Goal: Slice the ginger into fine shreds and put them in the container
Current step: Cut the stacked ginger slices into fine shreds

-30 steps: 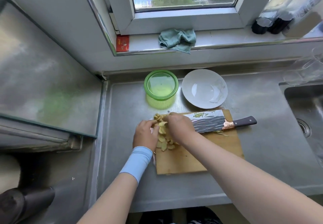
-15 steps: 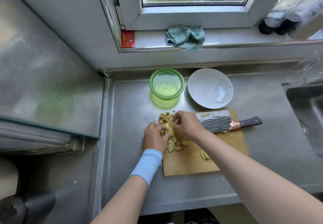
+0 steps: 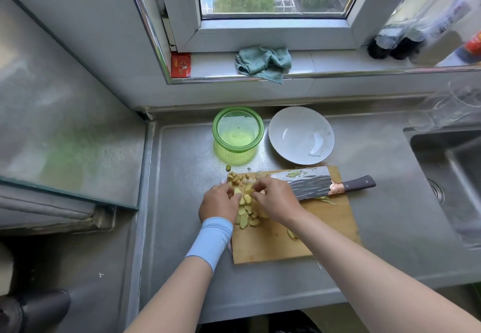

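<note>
Yellow ginger slices [image 3: 246, 209] lie in a loose pile on the left part of a wooden cutting board [image 3: 322, 226]. My left hand [image 3: 218, 204], with a blue wrist sleeve, presses against the pile from the left. My right hand [image 3: 277, 198] pinches slices at the pile's top right. A cleaver [image 3: 312, 183] with a dark handle lies flat on the board's far edge, untouched, with ginger bits stuck on its blade. A green round container [image 3: 238, 131] stands behind the board. A single slice [image 3: 291, 233] lies apart near my right forearm.
A white bowl [image 3: 302, 135] sits right of the green container. A sink [image 3: 450, 176] is at the right edge. A teal cloth [image 3: 263, 62] and dark bottles [image 3: 390, 46] rest on the window sill. A glass-topped surface [image 3: 65, 124] stands at the left.
Both hands have stayed at the ginger pile, gathering slices together; my right fingers shifted slightly over the pile. The cleaver has not moved on the board. The camera view has shifted.
</note>
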Demonstrator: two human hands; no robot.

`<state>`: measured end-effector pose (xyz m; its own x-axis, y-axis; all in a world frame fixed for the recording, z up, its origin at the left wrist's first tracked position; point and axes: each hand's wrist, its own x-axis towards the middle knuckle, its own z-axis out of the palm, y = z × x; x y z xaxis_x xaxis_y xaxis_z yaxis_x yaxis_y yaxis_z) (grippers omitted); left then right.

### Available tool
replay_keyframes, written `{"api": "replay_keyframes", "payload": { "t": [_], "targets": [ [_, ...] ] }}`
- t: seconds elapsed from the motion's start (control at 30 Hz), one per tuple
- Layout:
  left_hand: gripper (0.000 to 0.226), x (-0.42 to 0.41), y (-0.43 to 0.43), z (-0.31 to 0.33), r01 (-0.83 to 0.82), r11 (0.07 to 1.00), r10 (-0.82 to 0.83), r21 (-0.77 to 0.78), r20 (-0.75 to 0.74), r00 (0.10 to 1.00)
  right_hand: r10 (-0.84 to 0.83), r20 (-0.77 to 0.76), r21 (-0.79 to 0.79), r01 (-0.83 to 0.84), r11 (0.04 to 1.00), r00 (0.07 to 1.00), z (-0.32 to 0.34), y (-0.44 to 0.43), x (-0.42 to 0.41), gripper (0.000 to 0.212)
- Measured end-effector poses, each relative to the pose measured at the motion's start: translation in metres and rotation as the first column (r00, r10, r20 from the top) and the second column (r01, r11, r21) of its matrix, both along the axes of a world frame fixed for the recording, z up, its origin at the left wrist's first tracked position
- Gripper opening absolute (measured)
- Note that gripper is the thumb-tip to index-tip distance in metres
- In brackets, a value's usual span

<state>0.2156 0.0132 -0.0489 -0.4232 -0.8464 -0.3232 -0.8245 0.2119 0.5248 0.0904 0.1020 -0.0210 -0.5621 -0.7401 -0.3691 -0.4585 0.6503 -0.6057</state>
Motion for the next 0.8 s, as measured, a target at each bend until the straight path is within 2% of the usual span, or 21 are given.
{"api": "replay_keyframes", "payload": {
  "t": [0.13, 0.23, 0.37, 0.5, 0.57, 0.63, 0.7, 0.8],
  "targets": [
    [0.019, -0.007, 0.002, 0.003, -0.005, 1.000, 0.007, -0.021, 0.090, 0.996, 0.005, -0.012, 0.035, -0.005, 0.999, 1.000, -0.002, 0.005, 0.004, 0.015],
    [0.015, -0.008, 0.003, 0.002, -0.035, 0.999, 0.034, 0.037, 0.046, 0.998, -0.017, -0.006, 0.040, 0.017, 0.999, 1.000, -0.002, 0.009, 0.002, 0.016],
    [0.021, -0.014, 0.002, 0.004, 0.005, 0.992, -0.006, 0.129, 0.007, 1.000, -0.036, -0.003, 0.033, 0.036, 0.999, 0.999, 0.000, 0.009, 0.000, 0.019],
    [0.015, -0.017, 0.000, 0.007, 0.045, 0.989, -0.046, 0.141, 0.004, 0.999, -0.130, 0.043, -0.010, 0.130, 0.991, 0.991, 0.001, 0.004, -0.001, 0.010],
    [0.012, -0.014, -0.005, 0.008, -0.060, 0.983, 0.075, 0.174, -0.080, 0.994, -0.231, 0.153, -0.050, 0.241, 0.969, 0.961, 0.003, 0.003, -0.003, 0.006],
    [0.009, -0.012, -0.011, 0.014, -0.188, 0.956, 0.236, 0.224, -0.212, 0.948, -0.326, 0.367, -0.082, 0.379, 0.922, 0.871, 0.010, 0.005, -0.005, 0.008],
    [0.010, -0.012, -0.011, 0.018, -0.182, 0.941, 0.273, 0.285, -0.320, 0.907, -0.342, 0.544, -0.088, 0.457, 0.885, 0.766, 0.018, 0.010, -0.008, 0.014],
    [0.009, -0.019, 0.005, 0.026, -0.082, 0.913, 0.256, 0.401, -0.403, 0.878, -0.314, 0.609, -0.073, 0.445, 0.892, 0.729, 0.029, 0.020, -0.016, 0.006]
  ]
}}
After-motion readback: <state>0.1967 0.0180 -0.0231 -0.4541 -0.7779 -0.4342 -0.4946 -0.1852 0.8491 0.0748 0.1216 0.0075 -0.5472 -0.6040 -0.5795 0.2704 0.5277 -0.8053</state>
